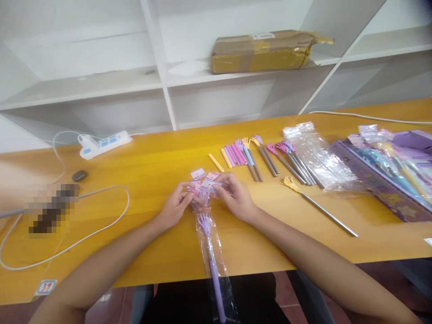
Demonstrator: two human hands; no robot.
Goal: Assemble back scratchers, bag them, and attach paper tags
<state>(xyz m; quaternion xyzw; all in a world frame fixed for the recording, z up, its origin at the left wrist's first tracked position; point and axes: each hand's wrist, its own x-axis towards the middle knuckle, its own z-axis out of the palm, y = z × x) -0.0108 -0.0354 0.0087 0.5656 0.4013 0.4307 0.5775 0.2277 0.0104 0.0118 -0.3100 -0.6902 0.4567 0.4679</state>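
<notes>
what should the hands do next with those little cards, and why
Perhaps ease one card free with the right hand, which pinches it: it overlaps other cards held at the left hand, and the bagged scratcher lies just below.

At lower centre, we see a transparent, glossy, creased plastic sleeve (217,247); the lilac claw-headed scratcher (216,283) inside pairs smooth ends with a shiny metal shaft (210,247). At centre, we note small, glossy, pink-and-lilac cards (198,174). We find a smooth, wood-toned yellow-orange tabletop (162,157) with slight sheen and, upper right, a crumpled brown cardboard box (259,54).
</notes>
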